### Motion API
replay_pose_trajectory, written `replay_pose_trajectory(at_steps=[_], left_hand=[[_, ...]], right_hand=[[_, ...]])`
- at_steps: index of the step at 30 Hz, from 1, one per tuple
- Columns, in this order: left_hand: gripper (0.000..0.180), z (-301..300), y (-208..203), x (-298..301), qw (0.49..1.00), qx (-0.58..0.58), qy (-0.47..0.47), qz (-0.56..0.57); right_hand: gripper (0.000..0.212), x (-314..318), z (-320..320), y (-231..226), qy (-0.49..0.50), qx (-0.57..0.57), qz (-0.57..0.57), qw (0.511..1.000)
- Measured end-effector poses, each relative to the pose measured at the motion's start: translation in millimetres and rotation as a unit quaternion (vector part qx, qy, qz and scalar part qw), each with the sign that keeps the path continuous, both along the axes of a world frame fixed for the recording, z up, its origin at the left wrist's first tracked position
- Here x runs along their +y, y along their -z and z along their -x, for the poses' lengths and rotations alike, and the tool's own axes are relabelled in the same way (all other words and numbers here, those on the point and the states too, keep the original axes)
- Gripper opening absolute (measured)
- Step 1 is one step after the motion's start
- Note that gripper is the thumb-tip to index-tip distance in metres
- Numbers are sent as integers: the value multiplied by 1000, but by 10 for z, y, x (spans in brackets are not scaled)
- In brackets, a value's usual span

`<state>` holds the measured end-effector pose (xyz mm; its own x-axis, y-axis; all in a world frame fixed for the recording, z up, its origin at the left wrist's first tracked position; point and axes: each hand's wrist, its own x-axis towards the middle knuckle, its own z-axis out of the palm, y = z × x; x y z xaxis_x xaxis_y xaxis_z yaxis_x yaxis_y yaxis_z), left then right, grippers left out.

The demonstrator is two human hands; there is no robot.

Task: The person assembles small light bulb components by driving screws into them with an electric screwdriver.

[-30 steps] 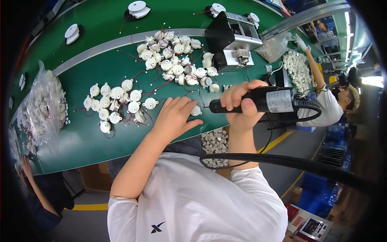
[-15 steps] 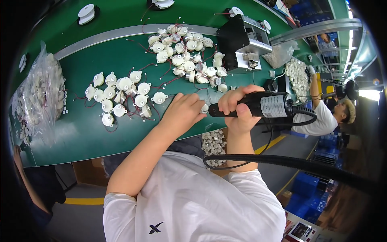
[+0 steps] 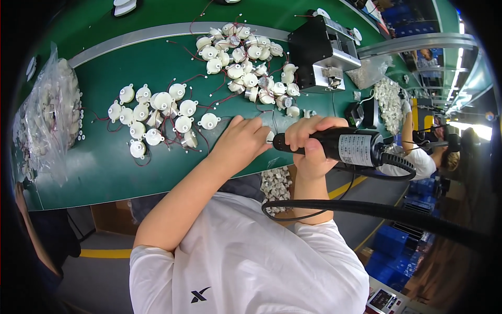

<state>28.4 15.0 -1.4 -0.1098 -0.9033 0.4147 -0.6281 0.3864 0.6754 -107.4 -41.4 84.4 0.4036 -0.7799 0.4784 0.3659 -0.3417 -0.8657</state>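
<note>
The green tabletop (image 3: 99, 180) bore two clusters of pale round parts — the larger cluster (image 3: 250, 79) too crowded to count, the smaller cluster (image 3: 155, 119) about sixteen. One black corded tool (image 3: 361, 148) filled the right hand's (image 3: 311, 142) grip; the left hand (image 3: 240, 140) pinched one white part (image 3: 270, 137) at its tip. Fastening seemed underway — the next move probably called for steady alignment.

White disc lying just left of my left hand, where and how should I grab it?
I'd pinch the white disc by its round rim, thumb on the near edge, fingers on the far one. Come from above and the right: other discs crowd its left. It sits face up, its tabs pointing roughly left and right, which leaves those edges tab-free.
</note>
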Motion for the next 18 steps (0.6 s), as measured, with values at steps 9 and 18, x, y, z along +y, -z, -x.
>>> replay_pose_trajectory(at_steps=[9,18], left_hand=[[39,15,5,-27,1000,-2,-1,14],[31,-188,-303,306,984,-147,-103,-18]], right_hand=[[37,-33,13,79,6,-19,20,1000],[41,-847,695,-452,125,-144,52,980]])
